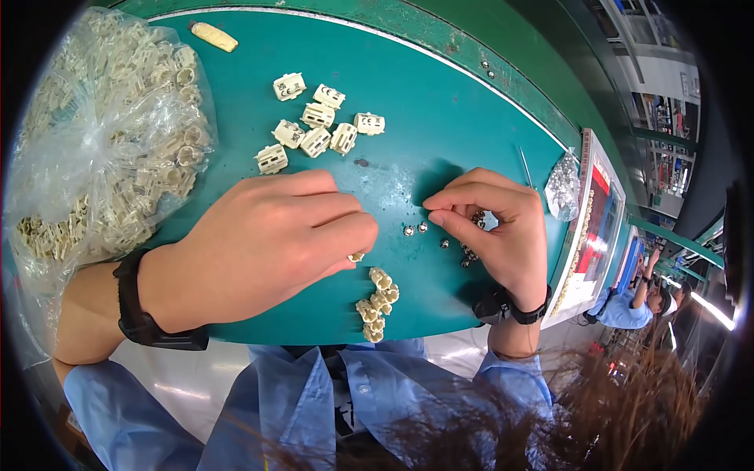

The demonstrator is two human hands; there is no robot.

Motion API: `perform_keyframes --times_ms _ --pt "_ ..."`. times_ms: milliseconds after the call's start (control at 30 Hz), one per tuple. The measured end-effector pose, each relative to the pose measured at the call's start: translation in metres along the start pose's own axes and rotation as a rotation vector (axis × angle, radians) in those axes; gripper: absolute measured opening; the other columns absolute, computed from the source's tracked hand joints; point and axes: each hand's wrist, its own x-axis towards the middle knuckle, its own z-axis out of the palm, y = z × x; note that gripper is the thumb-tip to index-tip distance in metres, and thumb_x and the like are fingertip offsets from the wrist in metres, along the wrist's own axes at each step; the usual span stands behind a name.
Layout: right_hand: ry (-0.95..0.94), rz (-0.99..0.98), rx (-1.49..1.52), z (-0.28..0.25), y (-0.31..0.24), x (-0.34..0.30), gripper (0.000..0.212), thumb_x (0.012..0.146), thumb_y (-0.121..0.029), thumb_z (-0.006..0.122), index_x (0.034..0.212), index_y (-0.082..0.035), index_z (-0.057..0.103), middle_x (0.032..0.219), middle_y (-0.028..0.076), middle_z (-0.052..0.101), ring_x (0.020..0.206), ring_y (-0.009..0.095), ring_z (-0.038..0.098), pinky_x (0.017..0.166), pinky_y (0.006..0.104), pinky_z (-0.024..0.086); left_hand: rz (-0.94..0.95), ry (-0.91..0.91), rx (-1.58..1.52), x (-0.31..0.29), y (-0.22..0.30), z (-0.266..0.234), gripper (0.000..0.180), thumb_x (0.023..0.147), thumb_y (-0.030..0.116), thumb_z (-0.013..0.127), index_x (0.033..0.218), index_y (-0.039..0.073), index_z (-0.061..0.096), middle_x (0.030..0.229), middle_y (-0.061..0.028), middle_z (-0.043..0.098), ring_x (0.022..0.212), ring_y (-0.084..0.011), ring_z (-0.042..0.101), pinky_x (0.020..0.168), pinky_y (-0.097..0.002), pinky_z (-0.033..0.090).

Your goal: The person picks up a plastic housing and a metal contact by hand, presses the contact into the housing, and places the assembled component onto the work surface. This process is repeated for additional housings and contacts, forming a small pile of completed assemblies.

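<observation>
My left hand (pixel 275 239) is curled closed over the middle of the green table. The edge of a small cream plastic part (pixel 356 257) peeks out under its fingers; the rest is hidden. Thumb and forefinger of my right hand (pixel 503 224) are pinched together, and whatever is between them is too small to make out. Small shiny metal balls (pixel 422 227) lie below those fingertips, with more partly hidden beneath the palm. Nearer to me is a cluster of small cream plastic parts (pixel 378 302). Several cream plastic housings (pixel 316 141) with dark markings sit beyond my left hand.
A large clear bag (pixel 110 133) full of cream parts fills the left side. Far left lies a yellowish stick-like piece (pixel 214 36). On the right are a crumpled clear plastic bag (pixel 562 187), a thin rod (pixel 525 167) and a white-framed board (pixel 589 235). Another person (pixel 628 306) is in the background.
</observation>
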Motion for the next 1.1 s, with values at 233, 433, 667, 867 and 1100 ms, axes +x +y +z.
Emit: perform_keyframes --times_ms 233,433,667,867,1100 --pt "0.038 -0.053 0.000 -0.0010 0.0005 -0.0004 0.021 0.090 0.003 0.092 0.110 -0.004 0.092 0.100 0.006 0.081 0.085 0.014 0.072 0.074 0.0286 0.057 -0.007 0.000 0.003 -0.0008 -0.0002 0.0001 0.020 0.090 0.013 0.090 0.103 0.011 0.075 0.108 0.0002 0.078 0.097 -0.0240 0.072 0.078 -0.0379 0.062" --pt "0.037 -0.036 -0.010 -0.0001 0.0016 -0.0022 0.025 0.087 0.001 0.095 0.111 -0.004 0.092 0.096 0.005 0.080 0.081 0.013 0.071 0.071 0.0283 0.054 0.002 0.001 -0.006 -0.0005 -0.0004 0.0001 0.020 0.090 0.013 0.090 0.104 0.011 0.075 0.108 0.0001 0.078 0.097 -0.0241 0.072 0.078 -0.0381 0.062" --pt "0.032 0.005 -0.034 0.0047 -0.0032 -0.0003 0.023 0.085 0.001 0.097 0.107 -0.003 0.091 0.091 0.003 0.078 0.073 0.010 0.066 0.065 0.0274 0.051 0.006 -0.001 0.004 -0.0010 -0.0012 0.0010 0.020 0.090 0.013 0.090 0.104 0.011 0.075 0.108 0.0001 0.078 0.096 -0.0237 0.071 0.077 -0.0380 0.062" --pt "0.047 0.008 -0.028 0.0028 0.0000 -0.0014 0.020 0.085 0.001 0.097 0.104 -0.003 0.090 0.091 0.003 0.078 0.072 0.009 0.065 0.065 0.0275 0.051 -0.001 -0.004 0.006 0.0000 -0.0003 0.0005 0.020 0.090 0.012 0.091 0.103 0.011 0.075 0.108 0.0000 0.078 0.096 -0.0233 0.072 0.077 -0.0372 0.062" --pt "0.049 -0.046 -0.044 0.0037 -0.0017 -0.0008 0.019 0.086 0.002 0.095 0.104 -0.003 0.090 0.093 0.003 0.079 0.073 0.009 0.065 0.065 0.0277 0.051 0.003 -0.001 0.011 0.0004 -0.0010 0.0014 0.020 0.090 0.012 0.090 0.103 0.011 0.075 0.108 0.0006 0.078 0.096 -0.0227 0.071 0.076 -0.0370 0.062"
